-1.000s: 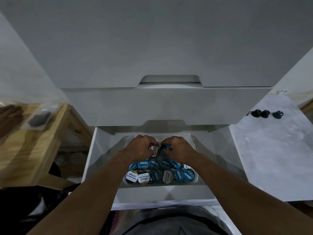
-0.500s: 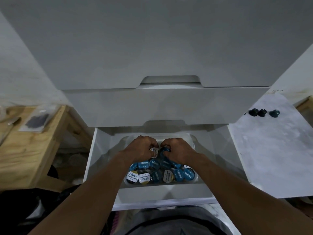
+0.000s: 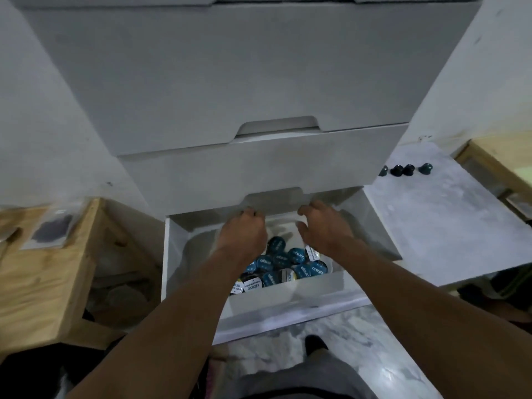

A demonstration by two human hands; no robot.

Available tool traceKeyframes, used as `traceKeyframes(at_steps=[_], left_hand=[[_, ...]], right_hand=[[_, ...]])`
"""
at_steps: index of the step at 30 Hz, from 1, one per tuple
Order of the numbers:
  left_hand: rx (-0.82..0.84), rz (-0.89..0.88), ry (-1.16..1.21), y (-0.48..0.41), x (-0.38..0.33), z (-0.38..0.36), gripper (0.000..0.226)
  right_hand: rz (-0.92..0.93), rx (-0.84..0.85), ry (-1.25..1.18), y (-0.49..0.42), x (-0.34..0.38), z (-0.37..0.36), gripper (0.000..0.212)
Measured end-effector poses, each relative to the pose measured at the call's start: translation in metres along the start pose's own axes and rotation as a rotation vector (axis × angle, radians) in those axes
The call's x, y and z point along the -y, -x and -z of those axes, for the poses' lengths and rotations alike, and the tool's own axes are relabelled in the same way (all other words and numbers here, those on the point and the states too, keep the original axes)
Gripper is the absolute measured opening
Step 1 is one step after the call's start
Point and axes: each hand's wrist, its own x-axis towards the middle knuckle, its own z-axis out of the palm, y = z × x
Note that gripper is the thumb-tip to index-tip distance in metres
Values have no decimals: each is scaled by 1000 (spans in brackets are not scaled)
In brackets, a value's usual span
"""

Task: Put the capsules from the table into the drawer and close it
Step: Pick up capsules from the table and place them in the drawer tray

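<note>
Capsules [image 3: 283, 262] are lying in the drawer [image 3: 167, 254]; right hand [image 3: 326, 230] fingers are hanging loose, left hand [image 3: 243, 236] fingers are curling, contents unclear. Bench capsules [image 3: 408, 170] are needing a gentle pinch.

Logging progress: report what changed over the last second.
The left hand and right hand rose off the blue- and white-lidded capsules in the open white drawer, toward its back; the right now hangs open. The dark capsules on the marble table stayed, drawer still open.

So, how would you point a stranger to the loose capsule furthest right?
Find the pale marble table right of the white drawers. Dark capsules line its far edge; the rightmost capsule stands a gap apart from the close pair beside it.
</note>
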Motion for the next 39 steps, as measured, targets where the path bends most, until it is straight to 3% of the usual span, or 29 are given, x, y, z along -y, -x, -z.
traceKeyframes(at_steps=[11, 14, 20, 31, 39], left_hand=[[-294, -399, 43, -1, -89, 37, 26], [-362, -489, 41, -8, -125, 46, 20], [-411, -588, 103, -21, -199, 54, 37], [-418, -466, 109, -65, -351, 27, 24], [-397, -319, 57, -97, -406, 7, 21]], right_hand=[[-280, -361, 48, 90, -42, 62, 36], [-357, -402, 60, 108, -67, 84, 36], [-443, -436, 42, 137, -129, 114, 36], [-351, -386, 17, 156, -288, 149, 37], [-217, -312, -14, 130, -373, 171, 38]])
